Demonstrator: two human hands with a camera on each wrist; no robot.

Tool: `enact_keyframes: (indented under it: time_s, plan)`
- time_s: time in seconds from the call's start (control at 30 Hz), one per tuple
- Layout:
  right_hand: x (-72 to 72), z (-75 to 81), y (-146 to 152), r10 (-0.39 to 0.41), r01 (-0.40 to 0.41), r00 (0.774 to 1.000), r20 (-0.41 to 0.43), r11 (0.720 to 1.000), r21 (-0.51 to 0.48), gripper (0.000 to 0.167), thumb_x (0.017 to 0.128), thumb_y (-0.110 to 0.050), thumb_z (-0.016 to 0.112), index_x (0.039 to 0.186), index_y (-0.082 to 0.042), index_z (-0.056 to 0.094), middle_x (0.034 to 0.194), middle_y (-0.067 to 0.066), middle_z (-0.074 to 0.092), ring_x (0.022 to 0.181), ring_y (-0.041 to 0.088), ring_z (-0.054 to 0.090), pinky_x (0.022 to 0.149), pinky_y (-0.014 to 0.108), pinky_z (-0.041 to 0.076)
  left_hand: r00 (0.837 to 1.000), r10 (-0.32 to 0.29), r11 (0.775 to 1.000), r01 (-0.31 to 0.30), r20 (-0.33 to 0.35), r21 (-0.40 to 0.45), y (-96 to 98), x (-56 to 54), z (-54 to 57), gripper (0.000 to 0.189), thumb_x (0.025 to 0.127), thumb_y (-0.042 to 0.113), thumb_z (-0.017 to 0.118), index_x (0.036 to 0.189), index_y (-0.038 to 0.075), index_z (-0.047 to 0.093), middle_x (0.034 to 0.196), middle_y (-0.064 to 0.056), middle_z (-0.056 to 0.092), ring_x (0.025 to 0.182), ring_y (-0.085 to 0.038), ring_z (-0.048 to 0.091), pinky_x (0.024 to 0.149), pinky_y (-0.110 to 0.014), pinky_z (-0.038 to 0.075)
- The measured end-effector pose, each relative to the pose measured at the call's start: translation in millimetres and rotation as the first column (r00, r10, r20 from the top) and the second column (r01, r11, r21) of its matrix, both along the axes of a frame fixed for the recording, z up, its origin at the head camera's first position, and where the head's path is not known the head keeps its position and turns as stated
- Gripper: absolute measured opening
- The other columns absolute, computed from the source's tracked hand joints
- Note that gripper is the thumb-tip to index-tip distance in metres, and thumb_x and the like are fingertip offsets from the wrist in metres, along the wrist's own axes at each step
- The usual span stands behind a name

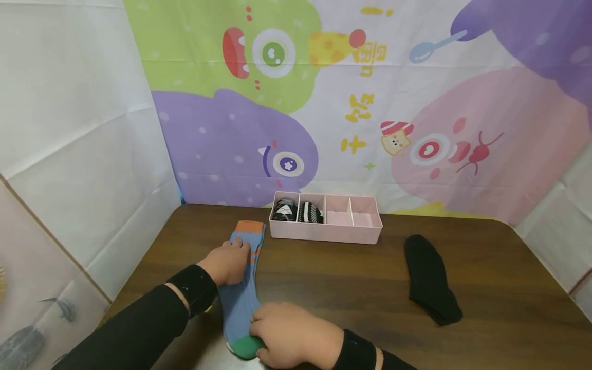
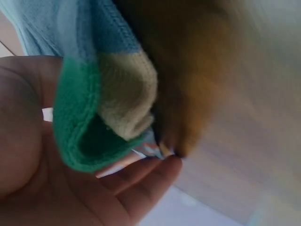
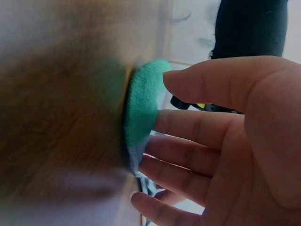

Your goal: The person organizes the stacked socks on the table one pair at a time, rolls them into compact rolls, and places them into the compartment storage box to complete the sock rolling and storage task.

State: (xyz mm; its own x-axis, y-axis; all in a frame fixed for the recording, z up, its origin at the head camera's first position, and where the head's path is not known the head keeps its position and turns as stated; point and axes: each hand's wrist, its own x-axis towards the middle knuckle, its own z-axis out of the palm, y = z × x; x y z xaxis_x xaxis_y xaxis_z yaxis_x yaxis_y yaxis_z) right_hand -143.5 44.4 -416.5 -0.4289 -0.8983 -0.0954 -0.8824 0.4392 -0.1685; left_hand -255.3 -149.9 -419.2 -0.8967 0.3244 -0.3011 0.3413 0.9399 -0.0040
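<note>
A pair of blue socks [image 1: 240, 303] with an orange cuff and a green toe lies lengthwise on the left part of the table. My left hand [image 1: 229, 261] rests on the upper part, near the cuff. At the green toe [image 3: 146, 106], my right hand [image 1: 296, 334] touches the sock's edge with fairly straight fingers, its thumb beside the toe. The left wrist view shows the green toe [image 2: 75, 122] and a beige patch [image 2: 127, 89] close to the camera, with extended fingers [image 2: 153, 188] beyond.
A pale pink box [image 1: 324, 234] with several compartments stands at the back; its two left compartments hold rolled black-and-white socks [image 1: 310, 212], the two right ones nothing. A pair of black socks [image 1: 430, 280] lies flat on the right of the brown table [image 1: 342, 288]. A printed cloth hangs behind.
</note>
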Motion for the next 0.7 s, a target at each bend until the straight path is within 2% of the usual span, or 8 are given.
enact_keyframes:
  time_s: [0.1, 0.27, 0.4, 0.53, 0.63, 0.7]
  plan:
    - [5.6, 0.1, 7.1, 0.031, -0.031, 0.999, -0.018, 0.999, 0.010, 0.021, 0.096, -0.038, 0.072, 0.111, -0.024, 0.075, 0.104, -0.016, 0.061, 0.093, -0.002, 0.054, 0.078, 0.015, 0.043, 1.000, -0.004, 1.000, 0.004, -0.006, -0.007, 7.7, 11.2, 0.4, 0.063, 0.097, 0.014, 0.065, 0.149, -0.011, 0.040, 0.154, -0.036, 0.033, 0.136, -0.053, 0.040, 0.104, -0.060, 0.044]
    - [12.0, -1.7, 14.8, 0.058, -0.058, 0.998, -0.005, 0.998, 0.034, 0.012, 0.096, -0.035, 0.074, 0.102, -0.025, 0.074, 0.088, -0.018, 0.053, 0.078, -0.003, 0.046, 0.068, 0.015, 0.036, 1.000, 0.007, 1.000, -0.007, 0.000, -0.004, 19.3, 23.7, 3.3, 0.064, 0.097, 0.014, 0.067, 0.150, -0.011, 0.041, 0.156, -0.036, 0.032, 0.139, -0.053, 0.037, 0.103, -0.060, 0.045]
    - [16.1, -3.5, 20.1, 0.073, -0.073, 0.997, 0.012, 0.997, 0.029, 0.011, 0.095, -0.032, 0.072, 0.103, -0.025, 0.075, 0.084, -0.018, 0.050, 0.075, -0.003, 0.042, 0.065, 0.013, 0.033, 1.000, 0.005, 1.000, -0.005, 0.005, -0.014, 26.6, 29.1, 5.1, 0.067, 0.094, 0.016, 0.070, 0.149, -0.011, 0.043, 0.154, -0.037, 0.036, 0.138, -0.053, 0.040, 0.100, -0.061, 0.047]
    - [18.6, -8.7, 25.0, 0.100, -0.100, 0.995, 0.002, 0.995, 0.001, 0.015, 0.096, -0.032, 0.069, 0.106, -0.023, 0.077, 0.086, -0.017, 0.054, 0.077, -0.004, 0.043, 0.065, 0.013, 0.036, 1.000, -0.002, 1.000, 0.002, 0.010, -0.029, 32.2, 32.1, 5.8, 0.068, 0.092, 0.018, 0.072, 0.148, -0.010, 0.044, 0.152, -0.036, 0.038, 0.137, -0.053, 0.041, 0.101, -0.060, 0.047]
    - [21.6, -9.6, 28.3, 0.126, -0.128, 0.988, -0.084, 0.992, -0.014, 0.015, 0.096, -0.034, 0.067, 0.103, -0.024, 0.077, 0.085, -0.016, 0.056, 0.076, -0.005, 0.045, 0.063, 0.013, 0.036, 1.000, -0.003, 0.999, 0.004, 0.010, -0.039, 35.8, 34.0, 4.7, 0.068, 0.093, 0.018, 0.072, 0.148, -0.010, 0.044, 0.152, -0.036, 0.039, 0.137, -0.052, 0.042, 0.102, -0.059, 0.046]
    - [23.5, -8.1, 30.3, 0.133, -0.136, 0.986, -0.098, 0.990, -0.028, 0.014, 0.097, -0.035, 0.067, 0.101, -0.026, 0.077, 0.082, -0.017, 0.054, 0.073, -0.006, 0.043, 0.063, 0.010, 0.033, 1.000, 0.002, 0.999, -0.001, 0.018, -0.044, 38.6, 35.4, 5.2, 0.068, 0.092, 0.017, 0.072, 0.147, -0.011, 0.045, 0.152, -0.036, 0.039, 0.136, -0.052, 0.043, 0.103, -0.059, 0.046]
